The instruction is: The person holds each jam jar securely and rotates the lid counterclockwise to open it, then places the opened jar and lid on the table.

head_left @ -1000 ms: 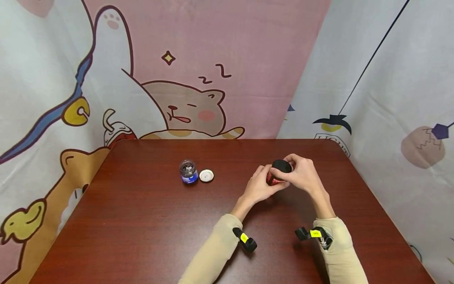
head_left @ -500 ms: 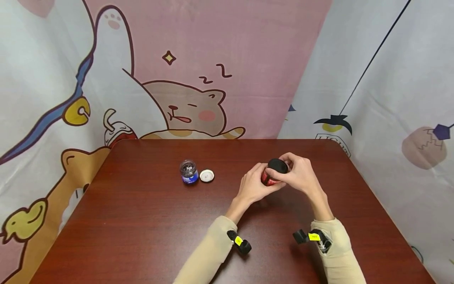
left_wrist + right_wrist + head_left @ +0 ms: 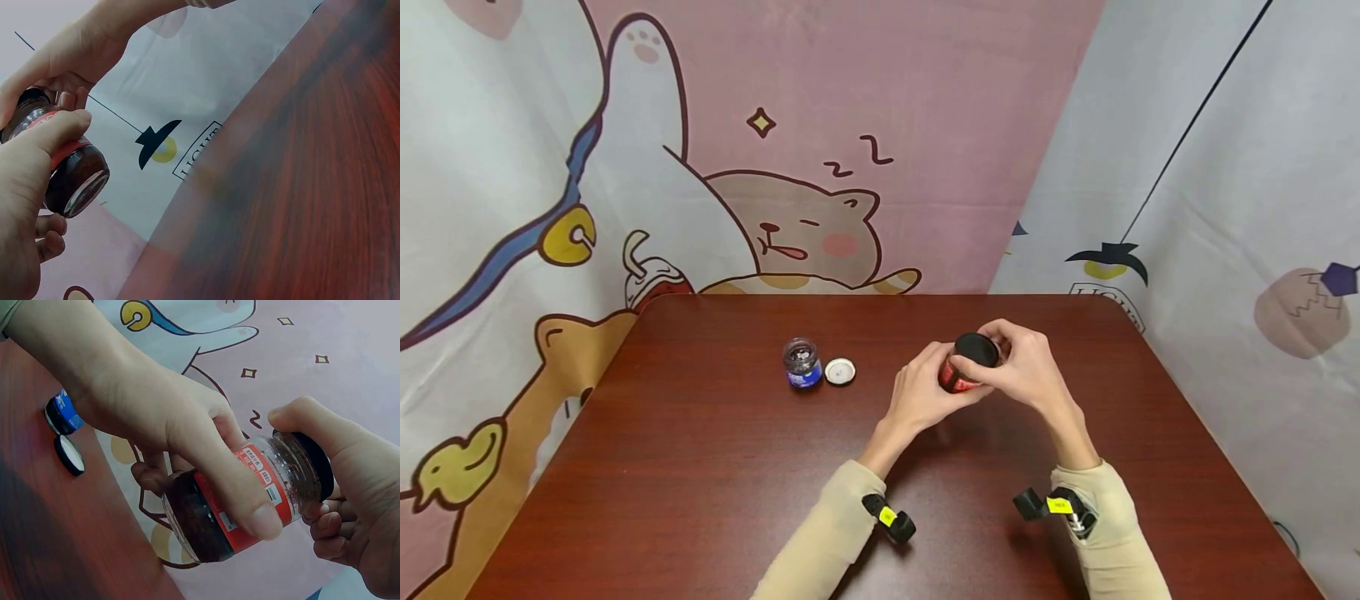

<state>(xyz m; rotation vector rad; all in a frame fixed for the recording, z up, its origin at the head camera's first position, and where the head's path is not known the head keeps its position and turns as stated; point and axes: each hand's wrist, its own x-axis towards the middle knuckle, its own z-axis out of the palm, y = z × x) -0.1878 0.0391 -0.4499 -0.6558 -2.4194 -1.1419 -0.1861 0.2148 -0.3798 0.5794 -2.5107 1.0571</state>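
Observation:
My left hand [image 3: 917, 393] grips the body of a glass jar [image 3: 209, 515] with a red label and dark contents. Above it, my right hand [image 3: 1030, 368] holds the black lid [image 3: 976, 348] between thumb and fingers. Both hands keep the jar raised over the right half of the table. In the right wrist view, the jar is tilted and the lid sits at its neck; whether it is loose I cannot tell. The left wrist view shows the jar's base [image 3: 87, 190] poking out below my left thumb.
On the brown table [image 3: 715, 483], left of my hands, stands an uncovered glass jar [image 3: 803, 368] with a blue label. A lid [image 3: 840, 372] lies beside it, white inside up. Behind the table hangs a cartoon-printed cloth [image 3: 955, 167].
Both hands have shifted a little to the left together, carrying the red-labelled jar. The grip on the jar and its lid looks the same. The blue-labelled jar and the loose lid stay put.

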